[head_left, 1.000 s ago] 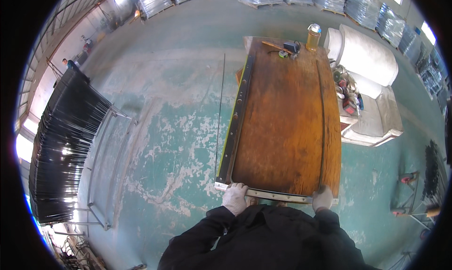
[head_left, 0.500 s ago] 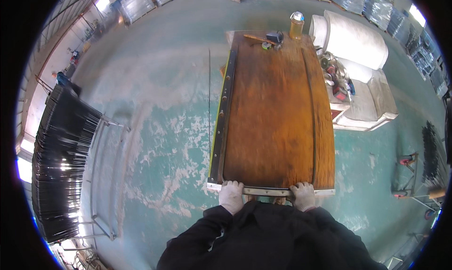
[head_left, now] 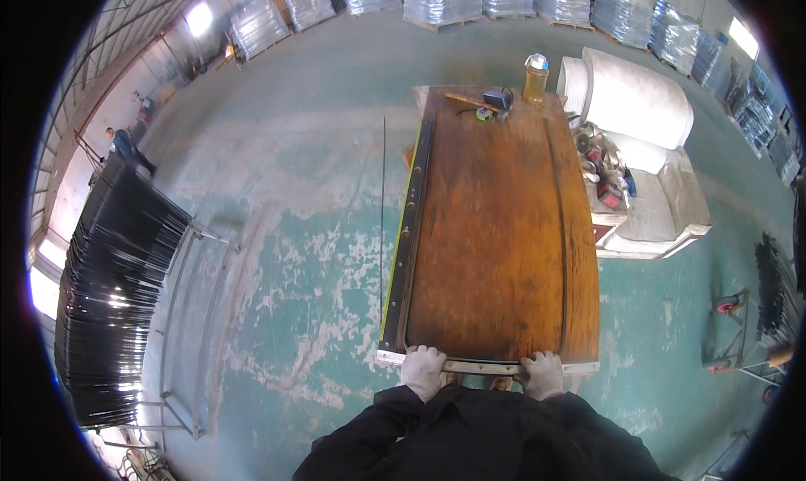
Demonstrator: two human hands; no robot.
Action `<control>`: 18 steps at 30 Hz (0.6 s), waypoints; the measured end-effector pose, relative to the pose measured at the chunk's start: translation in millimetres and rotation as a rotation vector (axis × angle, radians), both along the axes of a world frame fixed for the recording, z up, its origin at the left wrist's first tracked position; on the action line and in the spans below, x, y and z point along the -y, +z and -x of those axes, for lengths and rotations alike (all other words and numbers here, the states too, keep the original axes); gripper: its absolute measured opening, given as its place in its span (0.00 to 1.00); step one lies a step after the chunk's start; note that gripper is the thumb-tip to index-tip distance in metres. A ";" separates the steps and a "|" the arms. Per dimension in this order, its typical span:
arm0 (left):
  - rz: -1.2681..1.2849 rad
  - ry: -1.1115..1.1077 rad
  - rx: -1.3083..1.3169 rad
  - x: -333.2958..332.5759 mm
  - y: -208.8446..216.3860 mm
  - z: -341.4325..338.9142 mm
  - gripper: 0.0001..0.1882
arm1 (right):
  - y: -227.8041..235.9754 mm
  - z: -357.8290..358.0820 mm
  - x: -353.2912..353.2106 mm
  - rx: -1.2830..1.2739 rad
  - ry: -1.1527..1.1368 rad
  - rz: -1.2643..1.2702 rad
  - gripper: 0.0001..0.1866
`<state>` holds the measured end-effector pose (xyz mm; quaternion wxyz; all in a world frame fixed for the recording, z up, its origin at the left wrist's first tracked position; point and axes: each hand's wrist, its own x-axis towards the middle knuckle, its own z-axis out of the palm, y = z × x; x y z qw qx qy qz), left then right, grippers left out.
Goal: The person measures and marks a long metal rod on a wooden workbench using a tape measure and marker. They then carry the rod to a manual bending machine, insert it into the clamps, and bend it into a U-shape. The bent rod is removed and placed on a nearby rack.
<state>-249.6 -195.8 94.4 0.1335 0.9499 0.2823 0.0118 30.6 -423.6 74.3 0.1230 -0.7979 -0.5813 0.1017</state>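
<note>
The slender dark frame (head_left: 562, 229) — long-sided, U-shaped — has its near end clasped by left hand (head_left: 424, 372) and right hand (head_left: 542, 375).

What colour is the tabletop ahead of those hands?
Orange-brown with darker patches: the tabletop shows in the head view.

Bright daylight, with fisheye bending and a black rim around my view.
I get most of the light from overexposed white windows (head_left: 199, 19) high on both sides. Glare flecks the silvery plastic-wrapped pallet stacks (head_left: 442, 0), and the white padded sofa (head_left: 642, 91) beside the far right corner of the brown wooden table (head_left: 495, 229) nearly washes out. Light glints through the rack of thin black rods (head_left: 117, 254) well left of the table, while the black jacket (head_left: 470, 439) below its near edge swallows detail. The table's long edges bow, distant shapes look soft on my feed, and blue fringing tints the lower left rim.
</note>
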 end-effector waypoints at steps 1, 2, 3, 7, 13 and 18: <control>0.000 0.002 0.003 0.3 -0.3 0.0 0.18 | 3.9 -2.5 0.9 -0.023 -0.002 0.002 0.14; -0.005 -0.002 0.003 -0.1 -2.4 0.6 0.17 | 8.7 -3.3 -0.2 -0.046 -0.006 0.002 0.14; -0.010 -0.006 0.003 -0.5 -6.2 1.0 0.16 | 5.5 -6.9 1.2 -0.074 -0.047 0.014 0.14; -0.036 -0.009 0.008 1.7 -10.3 1.8 0.14 | -7.3 -36.3 9.1 -0.045 -0.326 -0.032 0.18; -0.025 0.015 -0.016 6.5 -2.1 -0.2 0.08 | 0.5 -57.8 -0.6 -0.045 -0.668 -0.030 0.26; -0.036 0.040 -0.017 11.8 1.3 -3.4 0.08 | -26.1 -75.0 3.9 -0.129 -0.676 0.013 0.23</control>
